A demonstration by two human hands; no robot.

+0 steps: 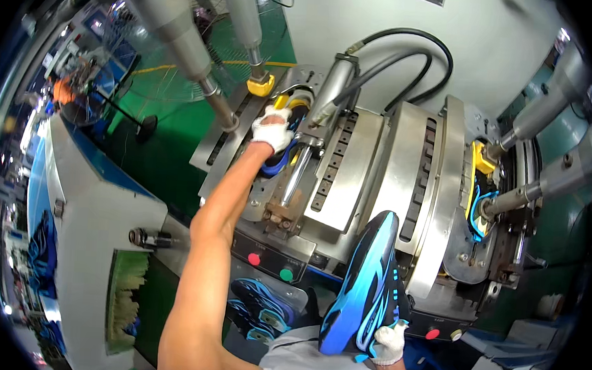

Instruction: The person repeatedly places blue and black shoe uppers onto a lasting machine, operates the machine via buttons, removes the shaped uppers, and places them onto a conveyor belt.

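Observation:
My left hand point(272, 130), in a white knit glove, reaches into the left station of a metal press. Its fingers are curled on a dark shoe with a blue sole edge point(278, 166), which the hand partly hides. Low in the view, my right hand point(389, 343), also gloved, grips the heel end of a black and blue sneaker point(361, 284). That sneaker is held toe up, with its sole, shading from light blue to deep blue, turned to the left. Clamped in the right station is another shoe point(477, 208), touched by a yellow pad point(485, 158) and a rod.
Metal cylinders point(180, 32) angle in from both sides. Black hoses point(446, 55) loop behind the press. A red button point(254, 258) and a green button point(286, 274) sit on its front. More sneakers point(262, 301) lie below. A fan point(84, 97) stands at the far left.

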